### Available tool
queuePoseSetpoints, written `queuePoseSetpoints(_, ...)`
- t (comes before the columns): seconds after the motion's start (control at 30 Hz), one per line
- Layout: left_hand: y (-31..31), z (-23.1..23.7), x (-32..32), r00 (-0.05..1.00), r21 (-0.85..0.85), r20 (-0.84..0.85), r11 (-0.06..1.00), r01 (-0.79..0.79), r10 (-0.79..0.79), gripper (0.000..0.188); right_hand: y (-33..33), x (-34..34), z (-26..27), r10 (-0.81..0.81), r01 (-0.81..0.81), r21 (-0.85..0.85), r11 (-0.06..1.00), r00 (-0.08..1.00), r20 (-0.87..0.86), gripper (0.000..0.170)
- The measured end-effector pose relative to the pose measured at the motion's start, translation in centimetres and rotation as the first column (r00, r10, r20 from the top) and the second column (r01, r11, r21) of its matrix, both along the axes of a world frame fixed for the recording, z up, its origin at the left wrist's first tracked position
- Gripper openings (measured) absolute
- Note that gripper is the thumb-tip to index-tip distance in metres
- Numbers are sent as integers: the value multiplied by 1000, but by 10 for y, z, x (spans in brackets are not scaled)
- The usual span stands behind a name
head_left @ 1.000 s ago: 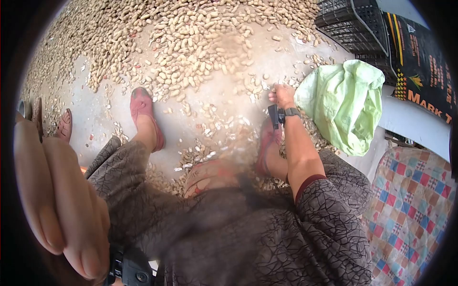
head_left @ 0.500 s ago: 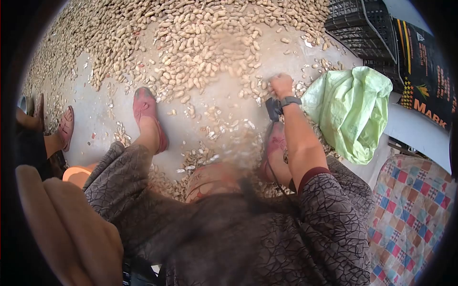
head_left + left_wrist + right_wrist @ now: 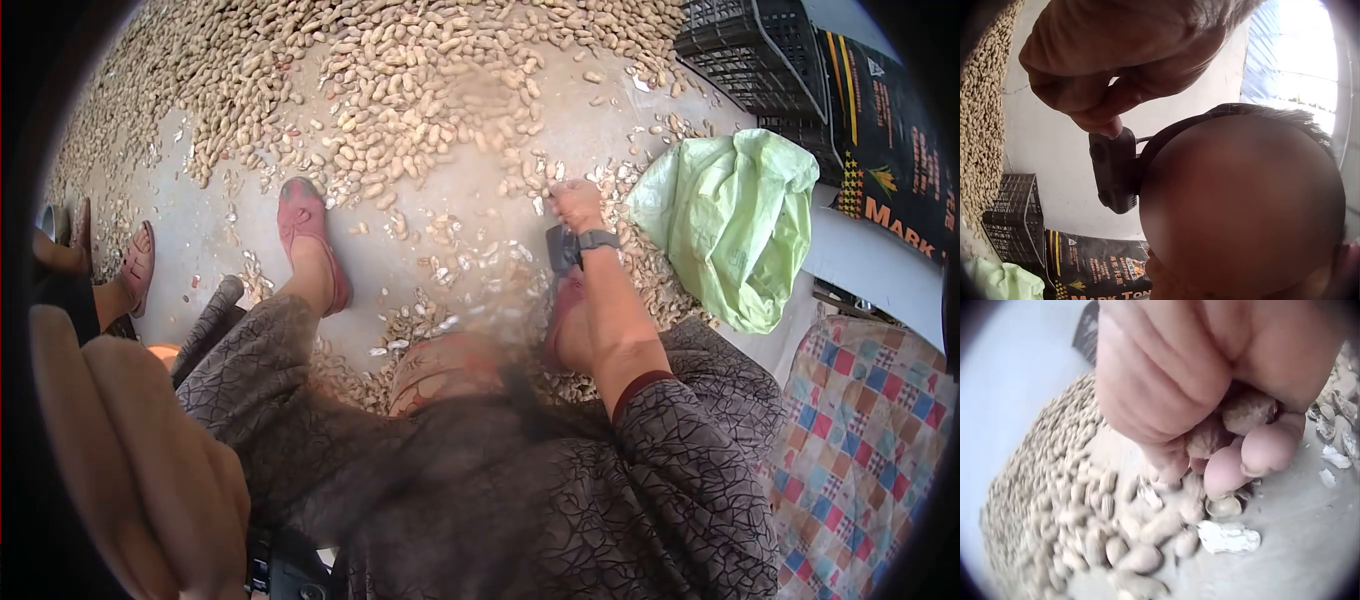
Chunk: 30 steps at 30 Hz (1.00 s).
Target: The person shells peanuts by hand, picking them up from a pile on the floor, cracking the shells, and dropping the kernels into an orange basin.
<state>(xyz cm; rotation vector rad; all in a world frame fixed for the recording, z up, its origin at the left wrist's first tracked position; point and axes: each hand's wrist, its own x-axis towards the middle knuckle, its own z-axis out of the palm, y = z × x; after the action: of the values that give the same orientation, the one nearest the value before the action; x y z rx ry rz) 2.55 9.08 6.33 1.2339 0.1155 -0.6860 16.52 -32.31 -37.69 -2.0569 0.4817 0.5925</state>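
Observation:
My right hand [image 3: 578, 206] is low over the floor beside the green sack. Its curled fingers hold peanuts [image 3: 1250, 412] against the palm in the right wrist view. Just below the fingertips lie a white piece of shell [image 3: 1229, 537] and several more peanuts [image 3: 1141, 557]. My left hand [image 3: 1122, 50] is raised to the head, fingers bent, with fingertips on the upper edge of the black head camera [image 3: 1114, 172]. In the head view that hand [image 3: 150, 460] looms large and blurred at the left edge, its fingertips hidden.
A broad spread of peanuts [image 3: 400, 60] covers the floor ahead. At right are the green sack [image 3: 735, 225], a black crate [image 3: 765, 60], a black printed bag [image 3: 885, 150] and a patchwork cloth [image 3: 865, 450]. Another person's sandalled foot [image 3: 138, 262] is at left.
My left hand's fingers, pointing down and straighter a second ago, are now more bent beside the lens. My right hand has shifted slightly down and left since half a second ago, staying near the floor.

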Motion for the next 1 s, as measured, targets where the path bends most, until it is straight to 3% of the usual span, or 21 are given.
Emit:
queuePoseSetpoints(0.07,4,-8,-10,1000,-58,14,998,-15,15,23,17,-7,18,167,-108,-343,933,975,146,38)
queuePoseSetpoints(0.1,3,-12,-16,997,159,79,987,-31,19,22,20,-7,13,167,-109,-342,933,975,145,38)
queuePoseSetpoints(0.17,0,-18,-29,979,555,203,826,-99,-19,21,23,-6,2,196,-84,-546,834,969,150,37)
queuePoseSetpoints(0.2,-2,-20,-36,965,713,255,685,-148,-57,21,21,-6,-2,195,-83,-546,834,969,150,37)
queuePoseSetpoints(0.23,-4,-21,-42,949,834,298,513,-205,-106,21,19,-6,-6,508,-346,-638,688,858,82,35)
queuePoseSetpoints(0.27,-4,-22,-48,930,910,329,318,-266,-162,20,17,-5,-10,758,-549,-700,456,652,-17,32)
queuePoseSetpoints(0.3,-8,-22,-48,911,937,347,109,-331,-221,20,15,-6,-9,760,-548,-702,455,650,-15,32)
queuePoseSetpoints(0.33,-11,-21,-47,893,915,349,-101,-390,-283,19,11,-10,-7,688,-559,-582,590,725,1,28)
queuePoseSetpoints(0.37,-10,-12,-41,894,915,350,-102,-390,-281,19,7,-14,-5,607,-544,-446,710,794,-2,24)
queuePoseSetpoints(0.4,-19,8,-15,971,832,237,507,-226,43,18,-1,-18,-6,608,-545,-445,710,794,-2,24)
queuePoseSetpoints(0.43,-26,18,0,973,348,-70,920,-181,218,18,-11,-22,-7,208,-205,63,977,978,-37,18)
queuePoseSetpoints(0.47,-22,12,1,974,346,-73,921,-179,217,18,-20,-28,-7,-164,288,488,824,946,-281,13)
queuePoseSetpoints(0.5,-24,10,3,973,331,-73,926,-182,217,18,-25,-32,5,-167,291,484,825,944,-283,13)
queuePoseSetpoints(0.57,-28,9,8,973,304,-68,934,-190,220,18,-29,-33,38,-304,619,636,461,784,-542,12)
queuePoseSetpoints(0.6,-30,8,10,973,290,-64,937,-194,222,18,-34,-36,39,-320,670,661,337,742,-589,13)
queuePoseSetpoints(0.73,-35,4,17,971,240,-54,947,-213,232,19,-52,-28,25,-326,633,715,298,771,-547,12)
queuePoseSetpoints(0.8,-36,0,21,970,216,-50,951,-222,238,19,-46,-24,27,-393,583,790,190,782,-483,14)
queuePoseSetpoints(0.83,-37,-2,23,969,204,-49,953,-226,241,19,-37,-21,36,-393,586,788,189,781,-486,14)
queuePoseSetpoints(0.93,-39,-7,28,967,168,-43,956,-239,250,19,-28,-10,40,-504,635,723,271,734,-456,16)
queuePoseSetpoints(1.0,-41,-10,32,966,144,-37,958,-249,257,19,-32,6,25,-316,524,722,452,851,-419,17)
